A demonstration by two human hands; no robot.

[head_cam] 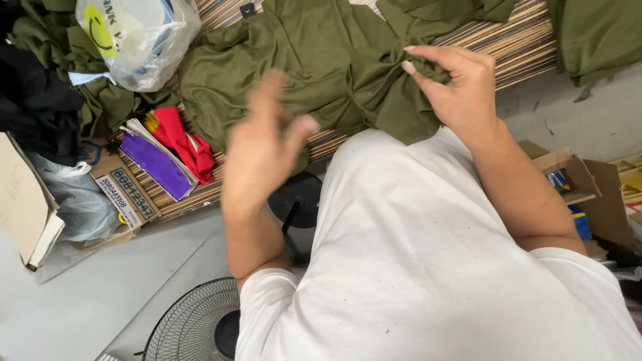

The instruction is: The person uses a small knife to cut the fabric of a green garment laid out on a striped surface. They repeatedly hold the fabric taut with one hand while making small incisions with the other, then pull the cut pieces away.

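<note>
Striped table (515, 47), olive cloth (314, 60), grey floor (87, 301)

This looks like a small garment workroom or clothing stockroom. Heaps of identical olive-green garments (314, 60) cover a striped surface (515, 40), with more of the same cloth piled at the edges. Cardboard boxes (575, 174), a filled plastic bag (137, 40), folded red cloth (187, 140) and a purple packet (157, 164) crowd the sides. A floor fan (190, 327) stands on bare grey concrete floor (87, 301).
</note>
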